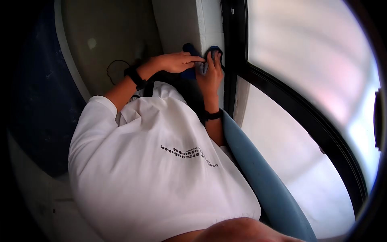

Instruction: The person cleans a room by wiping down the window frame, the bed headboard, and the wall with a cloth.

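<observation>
At the white ledge near the window, my two hands meet. My left hand (175,62) reaches in from the left, index finger stretched towards my right hand and the other fingers bent together; what they grip is too small to tell. My right hand (209,78) points up the ledge, its fingers closed around a crumpled blue-grey cloth (202,68). Its fingertips touch a small blue-and-black item (215,49). A dark blue item (190,49) lies behind my left hand's fingers, partly hidden.
A black window frame (282,82) with pale panes runs along the right. Beside my right arm curves a light blue surface (258,169). On the left are a dark blue panel (38,88) and a thin dark cord (109,70).
</observation>
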`<state>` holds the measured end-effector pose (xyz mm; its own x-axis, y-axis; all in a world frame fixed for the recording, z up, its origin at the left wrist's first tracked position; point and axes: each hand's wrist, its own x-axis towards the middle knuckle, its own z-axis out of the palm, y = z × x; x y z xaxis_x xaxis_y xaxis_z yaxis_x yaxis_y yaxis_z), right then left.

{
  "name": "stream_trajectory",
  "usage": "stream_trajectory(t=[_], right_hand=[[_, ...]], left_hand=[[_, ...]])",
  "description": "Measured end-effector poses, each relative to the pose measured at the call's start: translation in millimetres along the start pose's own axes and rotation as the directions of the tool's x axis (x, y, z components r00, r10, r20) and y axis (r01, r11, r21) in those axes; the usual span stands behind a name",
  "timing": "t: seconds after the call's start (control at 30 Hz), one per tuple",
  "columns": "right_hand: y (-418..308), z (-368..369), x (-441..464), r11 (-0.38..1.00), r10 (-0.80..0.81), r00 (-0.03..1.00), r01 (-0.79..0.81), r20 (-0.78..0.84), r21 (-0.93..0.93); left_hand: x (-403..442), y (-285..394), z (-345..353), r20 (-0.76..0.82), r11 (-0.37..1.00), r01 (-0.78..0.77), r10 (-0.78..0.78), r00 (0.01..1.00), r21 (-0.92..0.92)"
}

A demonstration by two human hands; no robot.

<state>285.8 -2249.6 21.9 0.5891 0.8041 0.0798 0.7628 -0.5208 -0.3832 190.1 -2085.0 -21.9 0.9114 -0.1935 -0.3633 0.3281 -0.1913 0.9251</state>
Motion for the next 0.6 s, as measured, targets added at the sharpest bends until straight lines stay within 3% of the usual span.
stream_trajectory(t=[0.07,0.13,0.17,0.23,0.47,0.53,0.6], right_hand=[[-9.6,-7.8,13.9,1.0,0.004,1.0,-0.003,0.012,-0.024],[-12.7,-10.6,27.1,0.998,0.033,0.999,-0.034,-0.02,-0.048],[-13.1,-13.6,30.3,0.998,0.04,0.999,-0.041,-0.011,-0.051],[-17.2,-19.2,41.0,0.999,0.037,0.999,-0.038,-0.021,-0.021],[-9.5,-31.4,46.3,0.995,0.097,0.995,-0.096,0.02,-0.034],[-4.1,-30.4,45.2,0.993,0.099,0.995,-0.097,0.03,-0.073],[1.2,-26.7,44.4,0.99,0.115,0.993,-0.112,0.039,-0.08]], left_hand=[[-3.6,7.6,-6.4,-0.024,1.0,-0.005,0.004,1.0,-0.021],[-1.6,12.7,-1.3,-0.208,0.999,-0.051,0.051,0.977,0.003],[1.3,12.0,6.4,-0.202,0.999,-0.049,0.047,0.978,-0.006],[4.7,15.6,11.7,-0.462,0.989,-0.133,0.144,0.875,0.057],[30.2,13.7,26.3,-0.485,0.977,-0.215,0.181,0.855,-0.014],[29.5,20.2,19.0,-0.367,0.995,-0.083,0.058,0.928,-0.053],[31.6,23.8,17.3,-0.338,0.995,-0.039,0.006,0.941,-0.092]])
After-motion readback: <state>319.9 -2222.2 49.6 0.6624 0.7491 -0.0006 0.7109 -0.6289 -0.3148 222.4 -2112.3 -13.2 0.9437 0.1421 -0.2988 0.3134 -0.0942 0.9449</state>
